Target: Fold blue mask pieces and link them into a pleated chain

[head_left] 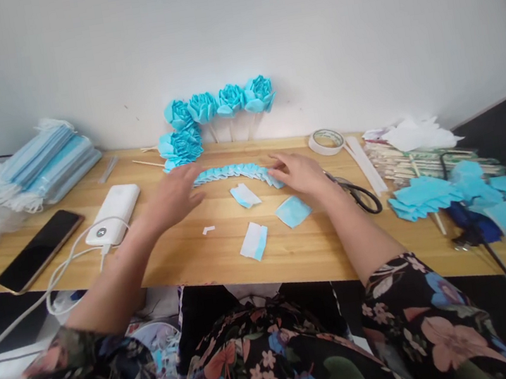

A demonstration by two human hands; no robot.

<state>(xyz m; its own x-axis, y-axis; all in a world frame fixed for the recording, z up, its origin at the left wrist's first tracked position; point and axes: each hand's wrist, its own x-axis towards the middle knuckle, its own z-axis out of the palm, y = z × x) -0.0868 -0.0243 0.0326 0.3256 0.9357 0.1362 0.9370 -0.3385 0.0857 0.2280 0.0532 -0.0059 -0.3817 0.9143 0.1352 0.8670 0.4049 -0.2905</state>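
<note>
A curved row of overlapping blue folded pieces (pixel 233 171) lies on the wooden table between my two hands. At its left end is my left hand (pixel 177 195), palm down with fingers stretched out. My right hand (pixel 299 172) is at the other end, fingers apart, with fingertips at the last pieces; whether they press on them I cannot tell. Nearer to me lie loose blue-and-white pieces of thin fabric: one small piece (pixel 245 195), one squarish blue piece (pixel 293 210) and one mostly white piece (pixel 255 241). Behind the row, blue fabric flowers (pixel 230 99) on sticks lean against the wall.
On the left are stacked face masks (pixel 44 163), a phone (pixel 40 250) and a white power bank (pixel 113 215) with a cable. To the right lie a tape roll (pixel 326 141), black-handled scissors (pixel 363 194), a bundle of sticks (pixel 392 161) and blue pieces (pixel 424 195).
</note>
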